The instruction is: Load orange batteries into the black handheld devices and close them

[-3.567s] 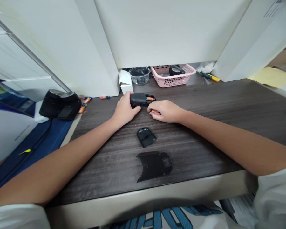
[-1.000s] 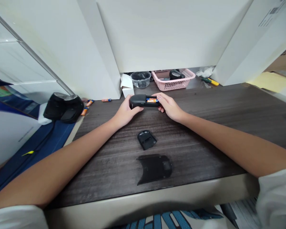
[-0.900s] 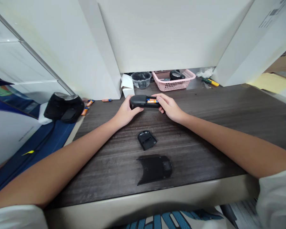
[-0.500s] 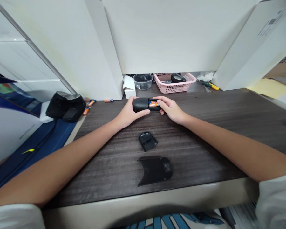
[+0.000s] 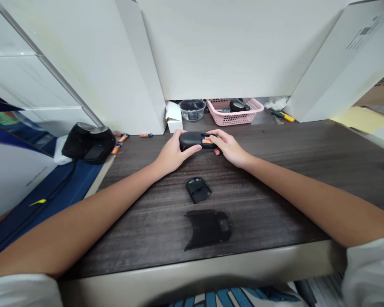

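Observation:
Over the middle of the table, a rounded black computer mouse (image 5: 190, 140) is held up between both hands, its battery compartment open on the right. Orange-and-blue batteries (image 5: 206, 140) lie inside that compartment. My left hand (image 5: 173, 150) is closed around the left end of the mouse, thumb along the near side. My right hand (image 5: 229, 148) grips the other end; its thumb rests on the batteries and its fingers are partly hidden behind. Nearer to me lie a small black cover (image 5: 199, 190) and a larger curved black cover with a dotted patch (image 5: 209, 229).
Loose batteries (image 5: 117, 148) lie at the left edge, near a black device (image 5: 88, 143). Along the back stand a white box (image 5: 174, 117), a clear bowl (image 5: 192, 111), a pink basket (image 5: 235, 118) and a yellow-and-green tool (image 5: 283, 115). White panels enclose the back and sides.
The mouse has shifted slightly to the right. The batteries appear to sit lower in the compartment under my right thumb. Both covers stay where they were.

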Action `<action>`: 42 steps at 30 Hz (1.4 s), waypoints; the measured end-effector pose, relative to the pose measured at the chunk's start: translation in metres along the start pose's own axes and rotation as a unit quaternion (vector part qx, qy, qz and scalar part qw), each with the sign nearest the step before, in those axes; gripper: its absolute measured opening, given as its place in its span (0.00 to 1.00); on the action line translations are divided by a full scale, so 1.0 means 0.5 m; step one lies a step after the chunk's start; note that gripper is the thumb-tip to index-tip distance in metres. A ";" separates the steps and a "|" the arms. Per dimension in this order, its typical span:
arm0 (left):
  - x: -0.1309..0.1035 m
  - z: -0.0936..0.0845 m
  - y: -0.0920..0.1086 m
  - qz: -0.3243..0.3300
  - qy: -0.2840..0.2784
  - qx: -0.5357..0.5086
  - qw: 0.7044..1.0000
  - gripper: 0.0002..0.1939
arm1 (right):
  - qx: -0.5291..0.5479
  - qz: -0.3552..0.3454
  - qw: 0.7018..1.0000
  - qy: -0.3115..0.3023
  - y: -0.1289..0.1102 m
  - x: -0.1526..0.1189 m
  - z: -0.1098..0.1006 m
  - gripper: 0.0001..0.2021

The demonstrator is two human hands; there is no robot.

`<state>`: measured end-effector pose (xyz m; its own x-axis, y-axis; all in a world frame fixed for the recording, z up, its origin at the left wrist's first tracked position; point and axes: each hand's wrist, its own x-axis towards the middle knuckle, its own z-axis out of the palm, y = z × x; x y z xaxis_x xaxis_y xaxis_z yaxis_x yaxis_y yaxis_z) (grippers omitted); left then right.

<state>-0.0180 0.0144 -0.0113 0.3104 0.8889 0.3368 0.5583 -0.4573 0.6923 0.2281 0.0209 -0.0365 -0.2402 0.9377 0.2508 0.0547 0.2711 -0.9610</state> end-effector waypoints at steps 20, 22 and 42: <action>-0.006 -0.003 -0.006 0.065 -0.101 0.032 0.992 0.33 | -0.056 0.008 0.998 0.003 -0.006 -0.004 -0.001 0.15; -0.006 -0.003 -0.004 0.058 -0.088 0.031 0.994 0.32 | -0.071 0.004 0.997 0.002 -0.012 -0.006 0.003 0.15; 0.012 -0.004 -0.024 -0.006 -0.045 -0.096 0.994 0.31 | 0.157 0.074 0.979 -0.105 -0.014 0.015 -0.041 0.21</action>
<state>-0.0241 0.0253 -0.0163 0.3767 0.8841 0.2766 0.4081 -0.4264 0.8073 0.2460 0.0305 -0.0256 -0.4482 0.8874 0.1074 -0.1879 0.0239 -0.9819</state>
